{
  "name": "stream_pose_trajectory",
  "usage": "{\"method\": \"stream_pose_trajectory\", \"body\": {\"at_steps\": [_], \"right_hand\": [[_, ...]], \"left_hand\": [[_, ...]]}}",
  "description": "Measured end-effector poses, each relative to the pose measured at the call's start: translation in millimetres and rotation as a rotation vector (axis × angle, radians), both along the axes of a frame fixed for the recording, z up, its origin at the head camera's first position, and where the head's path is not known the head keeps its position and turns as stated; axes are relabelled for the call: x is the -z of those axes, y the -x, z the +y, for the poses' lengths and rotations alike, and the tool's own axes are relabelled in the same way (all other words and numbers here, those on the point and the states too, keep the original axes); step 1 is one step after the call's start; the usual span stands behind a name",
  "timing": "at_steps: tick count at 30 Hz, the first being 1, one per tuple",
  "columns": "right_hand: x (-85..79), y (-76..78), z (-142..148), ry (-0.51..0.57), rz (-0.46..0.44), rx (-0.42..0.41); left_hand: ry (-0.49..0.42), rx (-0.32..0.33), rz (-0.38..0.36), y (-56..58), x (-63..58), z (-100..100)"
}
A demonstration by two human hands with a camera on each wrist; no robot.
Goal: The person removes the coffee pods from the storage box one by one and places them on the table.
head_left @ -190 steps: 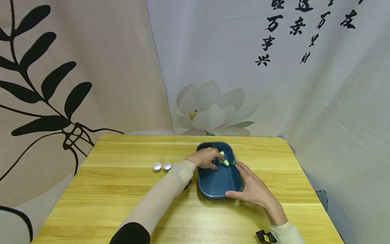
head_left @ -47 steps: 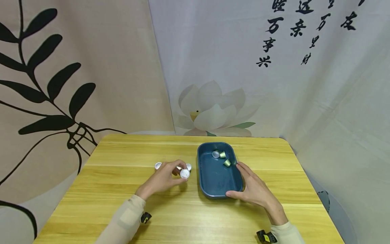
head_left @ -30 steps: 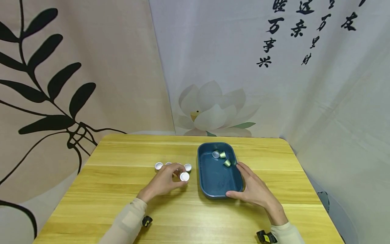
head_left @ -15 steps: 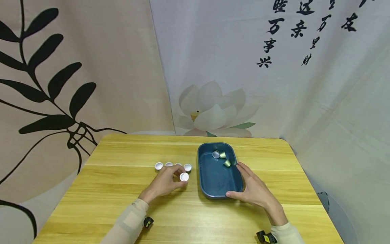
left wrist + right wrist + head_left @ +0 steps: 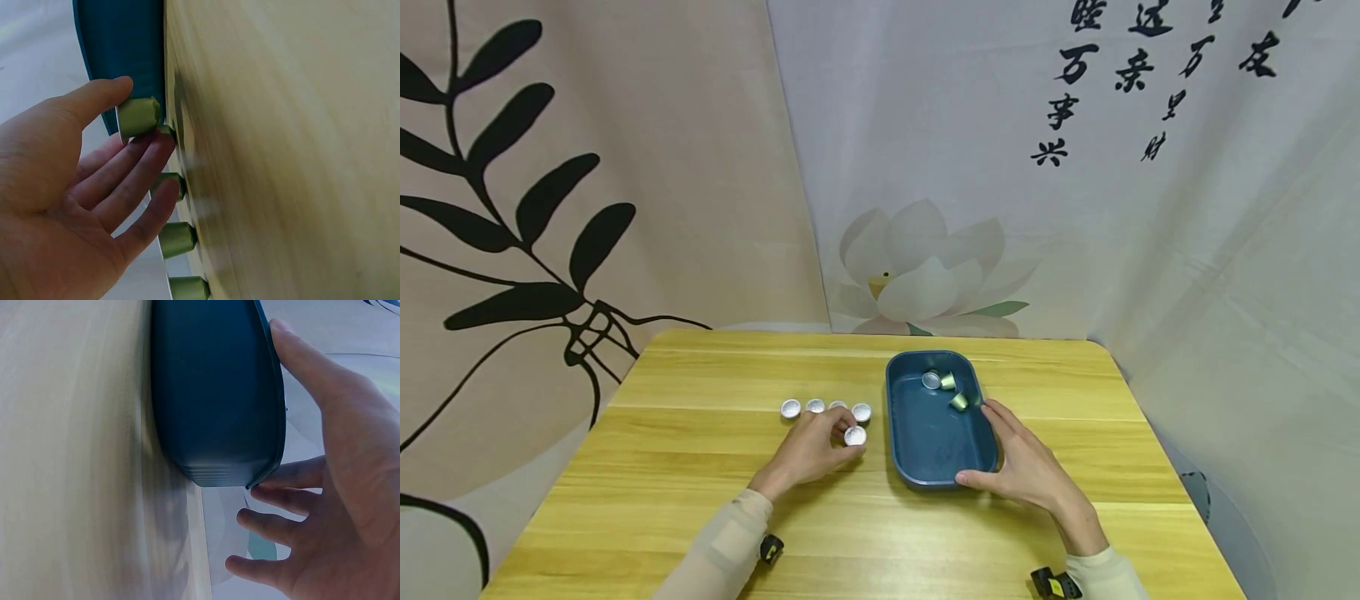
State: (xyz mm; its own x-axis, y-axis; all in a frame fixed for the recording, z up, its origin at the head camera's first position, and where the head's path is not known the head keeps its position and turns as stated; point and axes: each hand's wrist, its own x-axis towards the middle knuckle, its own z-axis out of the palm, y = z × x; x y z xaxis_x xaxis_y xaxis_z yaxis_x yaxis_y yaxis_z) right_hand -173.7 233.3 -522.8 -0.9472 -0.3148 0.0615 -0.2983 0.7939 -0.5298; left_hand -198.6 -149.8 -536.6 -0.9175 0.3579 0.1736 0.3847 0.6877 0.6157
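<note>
My left hand pinches a green coffee capsule between thumb and fingers. Its white lid faces up in the head view, just in front of the right end of a row of several capsules. The rightmost of that row is a white-lidded capsule; the leftmost capsule lies beyond the hand. Against the right side of a dark blue rectangular tray, my right hand spreads its fingers, with thumb at the near rim and fingertips at the right rim. Three capsules lie in the tray's far part, one of them a lid-up capsule.
The wooden table reaches back to a hanging cloth backdrop with a printed flower. A narrow strip of tabletop separates the capsule row from the tray's left wall.
My left hand was reaching into the tray 6.3 seconds ago; it is now left of it with a capsule. Over the last second it lowered slightly towards the table. The right hand stays put.
</note>
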Motion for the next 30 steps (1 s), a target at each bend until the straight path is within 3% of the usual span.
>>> {"method": "stream_pose_trajectory", "body": {"at_steps": [30], "right_hand": [[1.3,1.2,0.7,-0.002,-0.001,0.004]], "left_hand": [[0.045,-0.002,0.001,3.2,5.8,5.7]]}}
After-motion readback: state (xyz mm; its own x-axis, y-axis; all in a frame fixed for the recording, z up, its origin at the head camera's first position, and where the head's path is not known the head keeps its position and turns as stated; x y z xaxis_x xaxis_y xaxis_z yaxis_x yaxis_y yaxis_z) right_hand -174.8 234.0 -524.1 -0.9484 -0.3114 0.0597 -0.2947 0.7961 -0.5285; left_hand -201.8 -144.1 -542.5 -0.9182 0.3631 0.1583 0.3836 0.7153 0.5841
